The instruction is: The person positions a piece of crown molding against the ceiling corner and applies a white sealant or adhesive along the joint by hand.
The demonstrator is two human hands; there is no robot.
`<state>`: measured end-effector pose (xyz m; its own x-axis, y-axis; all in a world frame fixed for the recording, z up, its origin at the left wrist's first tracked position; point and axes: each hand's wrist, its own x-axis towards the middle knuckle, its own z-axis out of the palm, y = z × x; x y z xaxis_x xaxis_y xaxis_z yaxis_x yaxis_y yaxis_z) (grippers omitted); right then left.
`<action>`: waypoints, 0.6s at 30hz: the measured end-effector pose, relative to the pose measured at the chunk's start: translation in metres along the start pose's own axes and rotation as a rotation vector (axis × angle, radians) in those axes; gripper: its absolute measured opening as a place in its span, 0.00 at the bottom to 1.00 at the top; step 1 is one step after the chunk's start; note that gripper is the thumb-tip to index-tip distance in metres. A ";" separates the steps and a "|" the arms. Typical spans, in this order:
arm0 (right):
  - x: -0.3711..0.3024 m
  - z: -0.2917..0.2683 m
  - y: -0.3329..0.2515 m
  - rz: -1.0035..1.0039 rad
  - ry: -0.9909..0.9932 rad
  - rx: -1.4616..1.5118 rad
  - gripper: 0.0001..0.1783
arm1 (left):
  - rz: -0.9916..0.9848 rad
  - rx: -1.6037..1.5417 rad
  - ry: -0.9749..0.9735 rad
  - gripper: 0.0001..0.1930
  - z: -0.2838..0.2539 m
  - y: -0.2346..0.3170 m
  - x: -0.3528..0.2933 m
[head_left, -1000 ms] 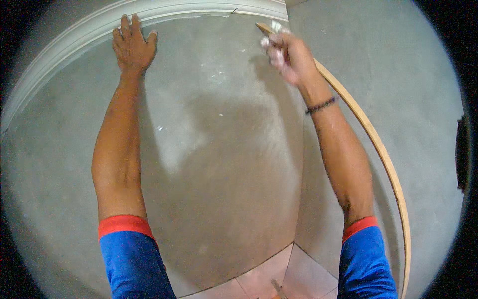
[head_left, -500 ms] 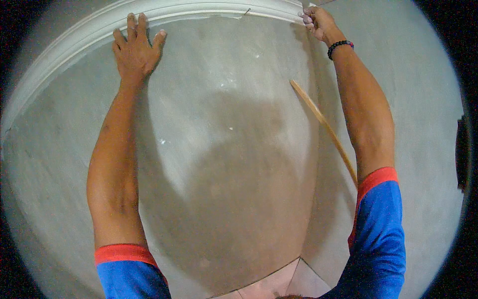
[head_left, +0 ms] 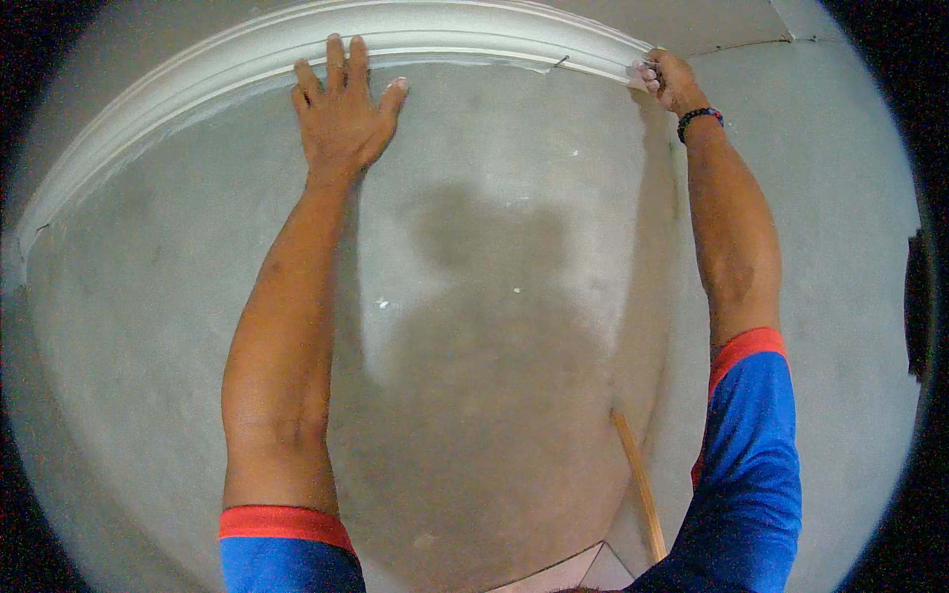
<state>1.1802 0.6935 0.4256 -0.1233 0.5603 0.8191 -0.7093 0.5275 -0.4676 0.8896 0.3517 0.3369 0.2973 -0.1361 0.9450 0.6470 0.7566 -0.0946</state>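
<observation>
A long white cornice moulding point(head_left: 474, 30) runs along the top of the grey wall, curving in the fisheye picture. My left hand point(head_left: 346, 124) lies spread on its lower edge and the wall just under it, thumb pointing right. At the moulding's right end, by the wall corner, my right hand point(head_left: 676, 83) is closed with the fingers curled in. White smears show on those fingertips; what they pinch, if anything, is hidden. Between the hands, a thin nail-like piece point(head_left: 560, 61) sticks out at the moulding's lower edge.
A wooden stick point(head_left: 638, 484) slants low near the wall corner, beside my right sleeve. The ceiling point(head_left: 722, 25) meets the walls above. Pale tiles point(head_left: 605, 571) show at the bottom, and a dark object point(head_left: 914, 306) stands at the right rim.
The wooden stick has dropped well down along the corner. The view has shifted, so moulding and hands appear lower and further right; both hands keep about the same places on the moulding.
</observation>
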 end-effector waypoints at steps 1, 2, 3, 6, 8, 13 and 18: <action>0.001 0.002 0.000 -0.013 -0.022 -0.018 0.06 | 0.000 -0.006 -0.001 0.41 0.000 0.000 0.001; 0.001 0.002 -0.001 -0.026 -0.044 -0.037 0.06 | -0.001 -0.012 -0.001 0.41 -0.001 0.000 0.001; 0.002 0.001 -0.002 -0.040 -0.061 -0.056 0.06 | 0.004 -0.022 0.010 0.41 -0.001 0.000 0.002; 0.003 0.012 -0.006 -0.031 -0.052 -0.121 0.06 | 0.014 -0.044 0.038 0.41 0.000 0.000 0.002; -0.008 0.026 -0.003 -0.074 -0.069 -0.168 0.06 | 0.015 -0.045 0.050 0.40 0.003 -0.003 -0.001; -0.026 0.065 -0.017 -0.180 -0.057 -0.470 0.07 | 0.023 -0.054 0.032 0.40 -0.004 -0.003 0.001; -0.049 0.124 -0.027 -0.132 -0.068 -0.443 0.11 | 0.017 -0.055 0.027 0.41 -0.003 -0.004 0.000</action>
<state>1.1191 0.5722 0.4390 -0.1081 0.4348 0.8940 -0.3589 0.8216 -0.4429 0.8894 0.3467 0.3359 0.3268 -0.1408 0.9345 0.6788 0.7230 -0.1285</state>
